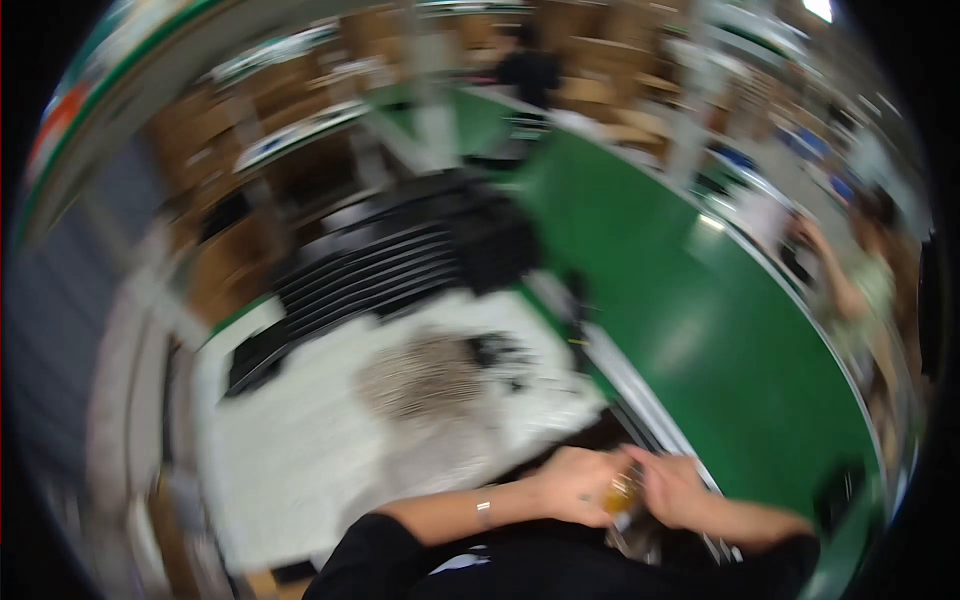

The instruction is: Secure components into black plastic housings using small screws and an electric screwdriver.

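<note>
So the thing in play is a small amber-yellow, glossy-looking object (620, 495), pinched between both hands low in the frame, right at the near edge of the workbench and close to the body. It's heavily motion-blurred, so I can't tell what it's made of or its exact shape beyond small and roundish.

The left hand (572, 485) comes in from the lower left with fingers curled around the object's left side; there's a thin metallic bracelet (484, 511) on that wrist and a black sleeve (390, 560) further up. The right hand (672, 488) meets it from the other side, fingers folded in and closed on the same object. Both hands are touching it and nearly touching each other.

Just beyond the hands sits a white, matte work surface (300, 450) with a greyish, speckled heap of small parts (425, 378) in the middle, plus some dark bits beside it. Past that, a stack of flat black ribbed trays (390, 270). To the right runs a smooth green conveyor belt (680, 310) with a pale metal rail. Another person in a light green top (865, 290) stands on the far side of the belt, well apart.
</note>
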`<action>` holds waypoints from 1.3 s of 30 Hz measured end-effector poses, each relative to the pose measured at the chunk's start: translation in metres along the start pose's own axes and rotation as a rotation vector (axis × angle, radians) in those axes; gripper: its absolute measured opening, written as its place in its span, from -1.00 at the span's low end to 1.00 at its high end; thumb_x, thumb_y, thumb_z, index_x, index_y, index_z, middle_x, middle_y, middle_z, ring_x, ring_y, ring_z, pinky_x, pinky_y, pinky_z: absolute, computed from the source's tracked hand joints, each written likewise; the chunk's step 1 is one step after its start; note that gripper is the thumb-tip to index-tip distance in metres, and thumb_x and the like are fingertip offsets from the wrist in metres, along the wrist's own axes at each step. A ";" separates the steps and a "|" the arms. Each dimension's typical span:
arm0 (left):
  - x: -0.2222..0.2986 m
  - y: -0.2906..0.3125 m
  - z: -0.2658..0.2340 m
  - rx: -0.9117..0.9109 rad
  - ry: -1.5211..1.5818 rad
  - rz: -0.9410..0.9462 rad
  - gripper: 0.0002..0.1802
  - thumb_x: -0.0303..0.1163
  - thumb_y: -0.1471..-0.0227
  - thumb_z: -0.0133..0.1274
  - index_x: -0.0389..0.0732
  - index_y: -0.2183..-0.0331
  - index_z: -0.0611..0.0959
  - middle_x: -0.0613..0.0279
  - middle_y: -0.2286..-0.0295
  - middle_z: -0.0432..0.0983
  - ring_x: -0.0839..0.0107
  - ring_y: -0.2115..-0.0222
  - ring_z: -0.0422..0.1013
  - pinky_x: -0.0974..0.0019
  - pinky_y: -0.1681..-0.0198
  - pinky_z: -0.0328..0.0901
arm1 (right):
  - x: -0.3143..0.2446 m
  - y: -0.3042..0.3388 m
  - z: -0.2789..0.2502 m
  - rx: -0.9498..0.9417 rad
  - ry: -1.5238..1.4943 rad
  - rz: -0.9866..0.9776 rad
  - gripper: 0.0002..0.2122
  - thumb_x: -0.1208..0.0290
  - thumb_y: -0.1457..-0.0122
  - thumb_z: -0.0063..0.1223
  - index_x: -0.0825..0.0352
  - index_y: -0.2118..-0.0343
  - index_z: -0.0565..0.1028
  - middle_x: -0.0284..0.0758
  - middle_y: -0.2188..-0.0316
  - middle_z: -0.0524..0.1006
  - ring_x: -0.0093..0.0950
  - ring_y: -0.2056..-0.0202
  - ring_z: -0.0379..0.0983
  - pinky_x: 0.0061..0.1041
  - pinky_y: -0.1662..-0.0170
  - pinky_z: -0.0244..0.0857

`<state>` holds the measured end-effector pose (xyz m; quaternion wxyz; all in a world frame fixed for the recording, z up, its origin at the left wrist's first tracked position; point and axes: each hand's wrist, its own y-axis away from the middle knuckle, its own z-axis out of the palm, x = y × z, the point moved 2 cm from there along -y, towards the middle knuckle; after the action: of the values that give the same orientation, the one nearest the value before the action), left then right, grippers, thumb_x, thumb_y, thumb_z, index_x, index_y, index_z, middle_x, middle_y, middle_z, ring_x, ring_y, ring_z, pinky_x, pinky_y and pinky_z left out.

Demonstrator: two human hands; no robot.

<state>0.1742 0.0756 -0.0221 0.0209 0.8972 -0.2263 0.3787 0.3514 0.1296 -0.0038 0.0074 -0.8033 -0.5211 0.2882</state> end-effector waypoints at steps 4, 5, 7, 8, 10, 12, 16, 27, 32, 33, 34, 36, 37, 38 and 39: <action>-0.003 -0.014 0.020 0.147 -0.198 -0.053 -0.33 -0.07 0.34 0.29 -0.26 0.21 0.46 0.02 0.51 0.54 0.10 0.52 0.53 0.13 0.47 0.43 | 0.027 0.009 0.030 0.046 -0.155 0.477 -0.69 0.32 -0.25 -0.29 0.19 0.04 0.46 -0.10 0.65 0.47 -0.18 0.61 0.46 -0.22 0.50 0.35; 0.000 -0.016 0.020 0.136 -0.251 -0.052 -0.36 -0.12 0.35 0.29 -0.28 0.23 0.46 0.02 0.49 0.53 0.13 0.49 0.53 0.14 0.46 0.42 | 0.026 0.015 0.034 0.091 -0.207 0.515 -0.68 0.28 -0.24 -0.27 0.17 0.03 0.45 -0.12 0.68 0.46 -0.17 0.63 0.45 -0.23 0.52 0.34; -0.002 -0.021 0.027 0.121 -0.401 0.013 -0.40 -0.14 0.37 0.30 -0.24 0.28 0.46 0.06 0.53 0.51 0.13 0.53 0.51 0.13 0.48 0.41 | 0.027 0.030 0.046 0.287 -0.213 0.437 -0.64 0.17 -0.28 -0.26 0.25 0.00 0.42 -0.13 0.71 0.46 -0.14 0.64 0.44 -0.24 0.55 0.33; -0.005 -0.024 0.028 0.097 -0.379 0.086 -0.42 -0.15 0.37 0.30 -0.23 0.29 0.46 0.07 0.54 0.50 0.11 0.55 0.49 0.12 0.49 0.40 | 0.017 0.035 0.041 0.230 -0.136 0.493 -0.63 0.14 -0.28 -0.24 0.28 0.01 0.42 -0.12 0.70 0.46 -0.13 0.63 0.44 -0.24 0.55 0.32; -0.008 -0.029 0.031 0.030 -0.333 0.155 -0.43 -0.17 0.38 0.29 -0.22 0.28 0.47 0.07 0.54 0.50 0.08 0.54 0.49 0.13 0.48 0.40 | 0.012 0.042 0.042 0.192 -0.062 0.580 -0.61 0.12 -0.28 -0.23 0.30 0.01 0.42 -0.11 0.70 0.45 -0.13 0.63 0.44 -0.23 0.56 0.31; -0.006 -0.026 0.033 -0.013 -0.293 0.158 -0.42 -0.17 0.38 0.29 -0.23 0.27 0.47 0.06 0.52 0.51 0.08 0.53 0.50 0.13 0.47 0.41 | 0.013 0.052 0.055 0.330 -0.024 0.407 -0.58 0.09 -0.28 -0.21 0.32 0.00 0.41 -0.13 0.73 0.44 -0.14 0.66 0.42 -0.23 0.58 0.28; -0.018 -0.029 0.048 -0.007 -0.252 0.174 -0.40 -0.18 0.37 0.30 -0.24 0.23 0.49 0.05 0.48 0.53 0.07 0.49 0.50 0.14 0.43 0.42 | -0.001 0.055 0.050 0.221 -0.207 0.682 -0.56 0.07 -0.28 -0.21 0.32 -0.05 0.35 -0.08 0.60 0.52 -0.06 0.52 0.49 -0.17 0.38 0.37; -0.027 -0.006 -0.002 0.061 -0.107 0.110 -0.50 -0.33 0.19 0.28 -0.21 0.14 0.54 0.10 0.30 0.52 0.13 0.31 0.45 0.20 0.27 0.37 | 0.104 0.072 0.158 0.065 0.201 0.664 -0.78 0.21 -0.07 -0.04 0.19 0.29 0.49 -0.19 0.56 0.56 -0.23 0.52 0.53 -0.19 0.50 0.39; -0.047 0.079 -0.035 0.230 0.049 -0.239 -0.80 -0.48 0.23 0.30 -0.22 0.50 0.57 0.21 0.60 0.47 0.25 0.59 0.41 0.33 0.51 0.29 | 0.204 0.053 0.242 0.075 0.167 0.911 -0.60 0.07 -0.12 -0.01 0.30 0.13 0.48 0.00 0.25 0.52 -0.04 0.19 0.47 -0.09 0.12 0.34; -0.049 0.093 -0.039 0.282 0.041 -0.306 -0.80 -0.53 0.25 0.29 -0.23 0.61 0.54 0.23 0.67 0.43 0.31 0.65 0.38 0.37 0.56 0.24 | 0.221 0.047 0.256 0.081 0.238 0.946 -0.58 0.07 -0.13 -0.01 0.34 0.12 0.47 0.01 0.20 0.50 -0.01 0.13 0.44 -0.09 0.07 0.31; -0.046 0.110 -0.040 0.298 0.030 -0.337 -0.80 -0.53 0.25 0.29 -0.23 0.61 0.54 0.23 0.67 0.43 0.31 0.65 0.38 0.37 0.56 0.24 | 0.220 0.023 0.243 0.047 0.091 0.824 -0.55 0.08 -0.12 0.02 0.39 0.08 0.47 -0.02 0.14 0.51 0.01 0.06 0.40 -0.15 -0.01 0.29; -0.045 0.136 -0.043 0.501 0.045 -0.603 -0.62 -0.61 0.25 0.25 -0.22 0.77 0.35 0.30 0.77 0.28 0.45 0.75 0.21 0.42 0.64 0.08 | 0.236 -0.009 0.258 0.012 0.079 0.790 -0.55 0.09 -0.12 0.02 0.38 0.08 0.46 -0.02 0.14 0.51 0.01 0.06 0.40 -0.15 -0.01 0.29; -0.044 0.149 -0.042 0.547 0.018 -0.635 -0.62 -0.61 0.25 0.25 -0.22 0.77 0.35 0.30 0.77 0.28 0.45 0.75 0.21 0.42 0.64 0.08 | 0.237 -0.021 0.262 -0.010 0.070 0.752 -0.55 0.09 -0.12 0.03 0.38 0.08 0.46 -0.02 0.13 0.51 0.01 0.05 0.40 -0.15 -0.01 0.29; -0.043 0.162 -0.038 0.635 0.073 -0.674 -0.58 -0.63 0.23 0.24 -0.22 0.78 0.29 0.32 0.79 0.22 0.49 0.75 0.14 0.42 0.65 0.02 | 0.236 -0.026 0.262 -0.030 0.055 0.696 -0.55 0.09 -0.12 0.03 0.38 0.07 0.46 -0.02 0.13 0.50 0.01 0.05 0.40 -0.16 -0.01 0.29; -0.045 0.165 -0.034 0.719 0.129 -0.689 -0.54 -0.64 0.22 0.22 -0.21 0.79 0.24 0.35 0.80 0.16 0.52 0.76 0.08 0.42 0.67 -0.03 | 0.245 -0.059 0.266 -0.037 0.048 0.650 -0.55 0.10 -0.12 0.03 0.38 0.07 0.46 -0.02 0.13 0.50 0.01 0.05 0.40 -0.16 -0.01 0.28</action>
<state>0.0539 -0.0478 -0.0509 -0.1516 0.8450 0.2297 0.4584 0.2484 0.2853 -0.3191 -0.0872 -0.9342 -0.2422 0.2468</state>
